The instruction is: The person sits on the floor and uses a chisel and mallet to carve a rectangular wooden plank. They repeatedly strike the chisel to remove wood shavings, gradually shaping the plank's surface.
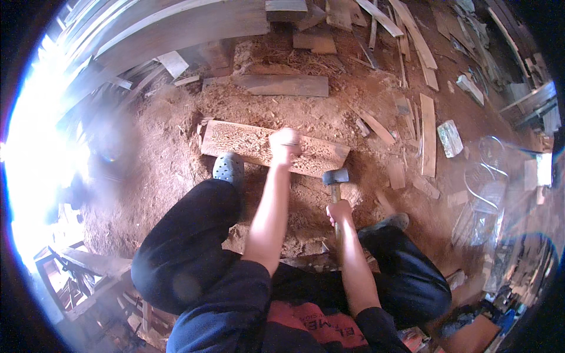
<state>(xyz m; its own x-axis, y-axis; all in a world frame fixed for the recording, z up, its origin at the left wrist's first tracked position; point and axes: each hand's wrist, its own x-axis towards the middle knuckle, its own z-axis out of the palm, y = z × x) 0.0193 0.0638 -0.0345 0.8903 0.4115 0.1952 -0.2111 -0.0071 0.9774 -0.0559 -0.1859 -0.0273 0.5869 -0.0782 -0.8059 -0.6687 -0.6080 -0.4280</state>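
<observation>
From my remote seat I have the board [238, 135] lying flat-looking just beyond my hands, its long axis running mostly left to right, the right end slanting a little closer to the body. My left hand [285, 144] is the nearer one, over the board's middle; I can't tell whether it presses on the wood. It is blurred: the fingers look curled in, but I can't make out how far they close or whether they grip anything.

My right hand [339, 212] sits on the body side of the board's right end, fingers wrapped firmly around the handle of a hammer [335, 177]. The hammer's head points away from me, right at the board's near edge; touching or just above, I can't say.

The board is pale reddish-tan wood, a long rectangle, its face pitted with close, rounded hollows to the left of my left hand and on past it, with a smoother patch towards the right end. A grey, perforated clog [228, 167] meets its near edge, left of my left hand.

Around that spreads crumbly reddish-brown ground [165, 126]. Beyond my hands lies a flat, weathered plank [288, 85]; off to the right of my right hand, a straight, narrow tan slat [428, 135] and a chunky whitish block [450, 139].
</observation>
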